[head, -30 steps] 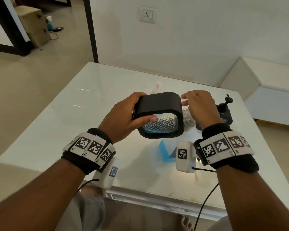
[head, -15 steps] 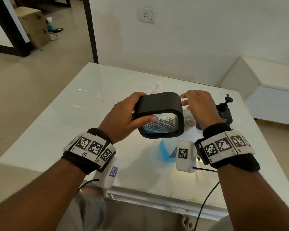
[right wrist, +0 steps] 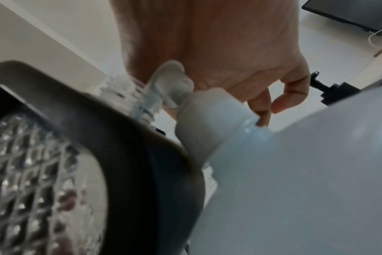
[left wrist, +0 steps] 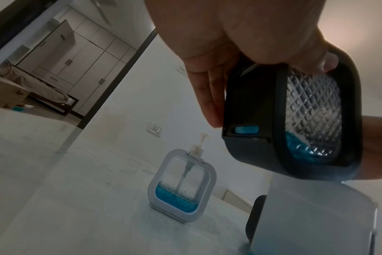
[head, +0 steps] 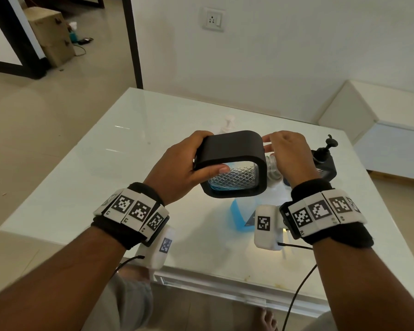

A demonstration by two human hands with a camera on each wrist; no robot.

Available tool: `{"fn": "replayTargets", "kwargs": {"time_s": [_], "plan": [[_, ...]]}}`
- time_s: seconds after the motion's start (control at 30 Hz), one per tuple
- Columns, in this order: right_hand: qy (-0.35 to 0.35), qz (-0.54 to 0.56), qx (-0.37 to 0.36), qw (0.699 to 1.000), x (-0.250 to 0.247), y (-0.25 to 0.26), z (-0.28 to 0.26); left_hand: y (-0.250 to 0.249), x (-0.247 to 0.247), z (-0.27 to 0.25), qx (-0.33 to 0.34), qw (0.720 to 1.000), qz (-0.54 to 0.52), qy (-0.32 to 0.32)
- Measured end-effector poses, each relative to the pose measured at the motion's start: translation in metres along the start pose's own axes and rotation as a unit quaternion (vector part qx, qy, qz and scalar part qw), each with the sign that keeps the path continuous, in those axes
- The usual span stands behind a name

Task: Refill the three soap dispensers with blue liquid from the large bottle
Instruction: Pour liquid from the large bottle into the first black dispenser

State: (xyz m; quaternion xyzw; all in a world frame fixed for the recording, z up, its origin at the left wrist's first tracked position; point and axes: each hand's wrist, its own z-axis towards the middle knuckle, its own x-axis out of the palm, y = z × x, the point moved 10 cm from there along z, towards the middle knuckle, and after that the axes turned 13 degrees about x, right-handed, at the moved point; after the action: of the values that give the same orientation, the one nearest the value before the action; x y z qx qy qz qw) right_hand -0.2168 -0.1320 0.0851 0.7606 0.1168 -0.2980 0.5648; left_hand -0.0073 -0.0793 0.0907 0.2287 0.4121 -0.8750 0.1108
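Left hand (head: 181, 167) clamped round black dispenser (head: 232, 163), held tipped on its side above table (head: 86, 168); a little blue liquid inside. Right hand (head: 289, 156) at dispenser's threaded neck, fingers curled, grip unclear. Large bottle (left wrist: 312, 219) directly below. White dispenser (left wrist: 182, 186) upright, well apart, approx. qtr full.

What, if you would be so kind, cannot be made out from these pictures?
- Head view: the large bottle is mostly hidden behind the black dispenser and the wrist camera.
- Head view: the white dispenser shows only its pump top over the black one.
- Right wrist view: whether the right hand touches the threaded neck is lost to blur.
- Every view: the third dispenser's fill level is hidden.
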Motion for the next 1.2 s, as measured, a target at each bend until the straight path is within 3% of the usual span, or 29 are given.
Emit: {"fn": "replayTargets", "kwargs": {"time_s": [0.57,1.2], "plan": [[-0.024,-0.042,-0.031,0.998,-0.003,0.012,-0.003,0.000,-0.002,-0.001,-0.001,1.000,0.005,-0.003],[0.000,-0.016,-0.027,1.000,-0.002,0.008,0.004,0.000,0.000,-0.001,0.001,1.000,-0.009,-0.001]]}}
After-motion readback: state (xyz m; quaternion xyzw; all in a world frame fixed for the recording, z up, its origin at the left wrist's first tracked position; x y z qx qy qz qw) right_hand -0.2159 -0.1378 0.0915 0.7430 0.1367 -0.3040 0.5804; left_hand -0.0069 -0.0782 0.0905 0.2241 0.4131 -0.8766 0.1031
